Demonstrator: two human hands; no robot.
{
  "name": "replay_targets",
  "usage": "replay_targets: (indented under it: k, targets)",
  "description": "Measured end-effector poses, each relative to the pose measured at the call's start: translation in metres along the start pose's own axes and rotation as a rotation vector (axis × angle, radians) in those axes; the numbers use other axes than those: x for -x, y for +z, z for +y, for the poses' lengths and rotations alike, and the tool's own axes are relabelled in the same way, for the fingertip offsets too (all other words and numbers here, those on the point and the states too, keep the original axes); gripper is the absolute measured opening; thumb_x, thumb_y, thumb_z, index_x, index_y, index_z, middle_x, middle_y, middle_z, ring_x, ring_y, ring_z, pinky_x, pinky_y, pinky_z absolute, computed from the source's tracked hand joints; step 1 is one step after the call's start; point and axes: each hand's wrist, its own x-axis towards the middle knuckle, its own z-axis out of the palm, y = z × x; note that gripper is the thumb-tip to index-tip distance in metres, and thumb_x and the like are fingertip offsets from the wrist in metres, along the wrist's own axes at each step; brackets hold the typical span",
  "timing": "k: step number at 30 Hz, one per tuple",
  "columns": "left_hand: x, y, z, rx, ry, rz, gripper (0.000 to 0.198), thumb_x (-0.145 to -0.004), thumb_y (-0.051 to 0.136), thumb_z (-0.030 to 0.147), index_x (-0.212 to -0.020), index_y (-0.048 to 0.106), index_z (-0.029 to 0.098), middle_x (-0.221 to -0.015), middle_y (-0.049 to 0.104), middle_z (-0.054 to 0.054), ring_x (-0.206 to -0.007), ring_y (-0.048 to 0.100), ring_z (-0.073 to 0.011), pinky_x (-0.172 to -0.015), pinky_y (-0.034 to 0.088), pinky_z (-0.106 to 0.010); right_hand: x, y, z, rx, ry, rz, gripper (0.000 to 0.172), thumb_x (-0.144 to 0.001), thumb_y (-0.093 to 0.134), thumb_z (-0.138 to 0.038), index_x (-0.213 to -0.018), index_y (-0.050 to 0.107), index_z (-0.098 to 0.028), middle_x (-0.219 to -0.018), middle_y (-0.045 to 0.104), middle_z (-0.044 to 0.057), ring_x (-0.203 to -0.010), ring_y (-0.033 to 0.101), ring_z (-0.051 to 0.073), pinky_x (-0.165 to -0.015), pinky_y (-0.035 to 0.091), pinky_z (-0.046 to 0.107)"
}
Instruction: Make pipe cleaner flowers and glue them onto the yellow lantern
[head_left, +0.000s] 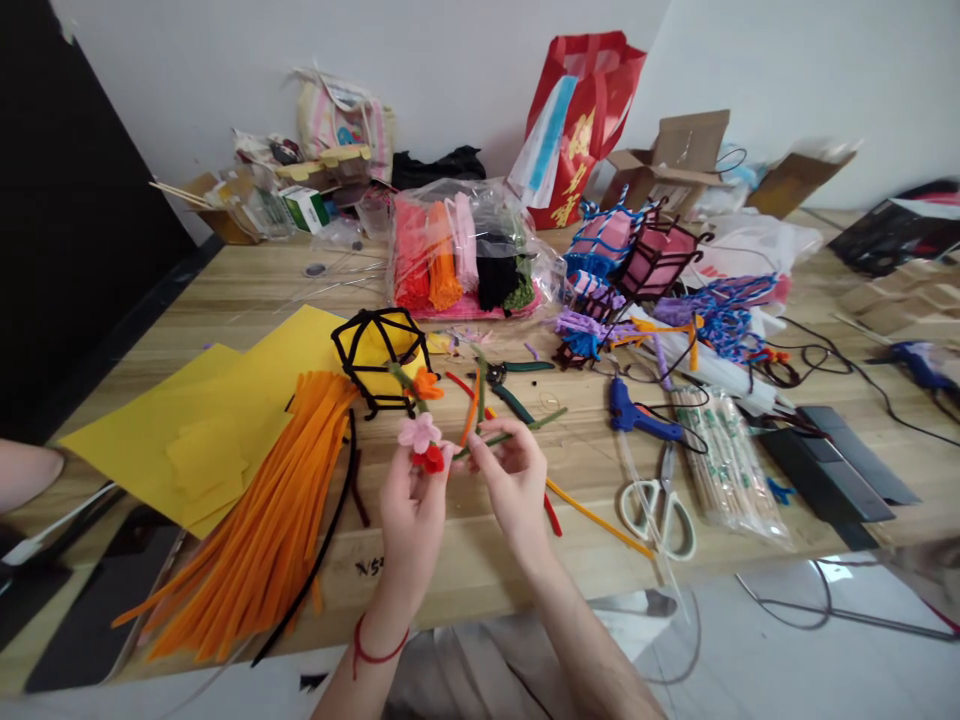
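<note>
My left hand (415,505) pinches a small cluster of pipe-cleaner flowers: a pink flower (418,432), a red flower (430,459) and an orange flower (427,384) on green stems. Just to its right, my right hand (511,480) has thumb and fingers closed on a green pipe cleaner (546,418), which sticks out toward the right. Behind the flowers stands a black pipe-cleaner lantern frame (381,362) with yellow inside. Loose orange and red pipe cleaners lie beneath and beside the hands, the red one (553,515) partly covered by my right hand.
A bundle of orange pipe cleaners (262,520) rests on yellow sheets (277,350) at the left. Pliers (514,400), a blue glue gun (641,415), scissors (660,510) and bagged wooden sticks (727,460) lie at the right. Behind are a clear bag of pipe cleaners (465,250) and finished lanterns (660,255).
</note>
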Motion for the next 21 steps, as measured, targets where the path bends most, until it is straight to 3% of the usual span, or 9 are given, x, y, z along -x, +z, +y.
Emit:
replay_targets:
  k: [4,9,13,16,19,21]
  targets:
    - [-0.008,-0.004,0.003,-0.029,0.014,-0.001,0.030,-0.074,0.082,0.040,-0.085,0.065,0.019,-0.081,0.072,-0.002,-0.064,0.068,-0.0156,-0.068,0.058,-0.027,-0.001,-0.012,-0.008,0.299,-0.218,-0.139,0.009,-0.089,0.065,-0.026,-0.095,0.071,-0.024,-0.091,0.072,0.006,-0.074,0.065,0.018,-0.068,0.054,0.031]
    - [-0.022,-0.014,0.006,0.019,0.006,0.004,0.034,-0.073,0.081,0.044,-0.084,0.065,0.017,-0.077,0.071,-0.001,-0.058,0.064,-0.0109,-0.067,0.057,-0.025,-0.006,-0.027,-0.015,0.563,-0.443,-0.399,0.021,-0.093,0.060,-0.022,-0.109,0.074,-0.023,-0.089,0.070,0.006,-0.079,0.065,0.019,-0.076,0.055,0.031]
    - [-0.022,-0.015,0.005,0.078,-0.041,-0.019,0.043,-0.060,0.089,0.036,-0.091,0.067,0.017,-0.091,0.073,-0.002,-0.070,0.068,-0.0127,-0.069,0.058,-0.025,-0.006,-0.026,-0.014,0.660,-0.570,-0.335,0.024,-0.097,0.054,-0.022,-0.104,0.077,-0.021,-0.097,0.063,0.011,-0.083,0.062,0.020,-0.073,0.053,0.032]
    - [-0.020,-0.016,0.002,0.121,-0.062,-0.004,0.043,-0.058,0.090,0.032,-0.092,0.068,0.017,-0.095,0.073,-0.002,-0.079,0.069,-0.0125,-0.074,0.057,-0.023,-0.005,-0.022,-0.015,0.469,-0.423,-0.339,0.021,-0.093,0.060,-0.021,-0.100,0.079,-0.022,-0.104,0.064,0.012,-0.085,0.062,0.019,-0.075,0.052,0.032]
    - [-0.021,-0.018,0.002,0.174,-0.093,0.000,0.039,-0.059,0.090,0.030,-0.090,0.070,0.018,-0.088,0.072,0.001,-0.079,0.068,-0.0102,-0.076,0.055,-0.019,-0.004,-0.018,-0.016,0.146,-0.026,-0.368,0.009,-0.081,0.076,-0.024,-0.088,0.081,-0.023,-0.082,0.069,0.005,-0.072,0.061,0.016,-0.067,0.050,0.027]
    - [-0.022,-0.020,0.003,0.216,-0.128,-0.030,0.037,-0.057,0.091,0.030,-0.085,0.070,0.018,-0.079,0.070,0.002,-0.076,0.068,-0.0112,-0.071,0.055,-0.020,-0.003,-0.017,-0.016,0.018,0.178,-0.377,0.015,-0.073,0.083,-0.032,-0.082,0.078,-0.021,-0.069,0.069,0.002,-0.057,0.055,0.013,-0.053,0.044,0.024]
